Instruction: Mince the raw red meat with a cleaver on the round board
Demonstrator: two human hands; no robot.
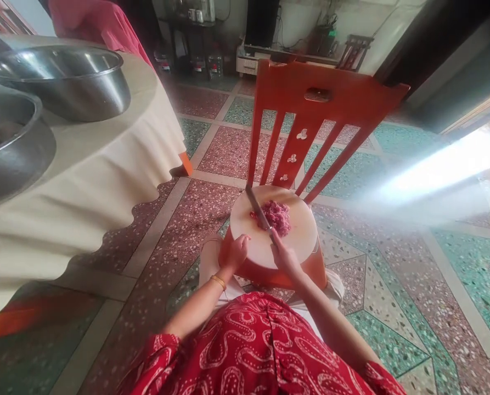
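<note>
On the seat of a red wooden chair lies a round, pale cutting board [253, 249]. A heap of minced meat [278, 218] sits near its middle, with a few small bits to the left. My right hand [285, 255] is closed round the handle of a kitchen knife [256, 206]. The blade points away and to the left, lying along the left side of the meat. At the board's near left edge rests my left hand [237, 252], its fingers curled in, with nothing visible in them.
The chair's tall slatted back [319, 99] rises just behind the board. To the left stands a table with a cream tablecloth [117, 170], bearing two large metal basins, one of them a steel basin [84, 90]. Strong light falls on the tiled floor [224, 156] at right.
</note>
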